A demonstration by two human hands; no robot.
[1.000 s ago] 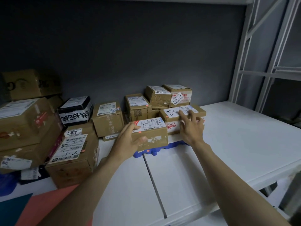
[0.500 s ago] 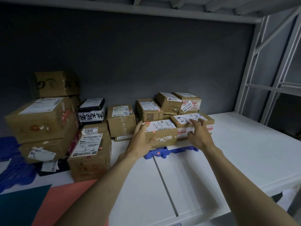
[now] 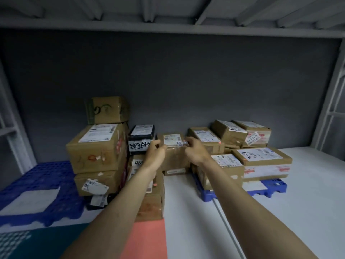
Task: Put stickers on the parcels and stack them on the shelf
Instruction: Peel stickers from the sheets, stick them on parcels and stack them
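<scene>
Toward the back middle of the white shelf (image 3: 186, 212), both hands grasp one brown parcel (image 3: 174, 156): the left hand (image 3: 155, 155) curls round its left edge, the right hand (image 3: 195, 153) round its right. Stacked boxes (image 3: 97, 146) stand just left of it, and more parcels sit on a blue pallet (image 3: 270, 187) to the right.

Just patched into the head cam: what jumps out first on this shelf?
Both hands meet mid-shelf: the left hand and right hand grip the top corners of a brown parcel standing against the grey back wall. A tall stack of boxes rises to its left; lower parcels sit on a blue pallet to its right.
</scene>
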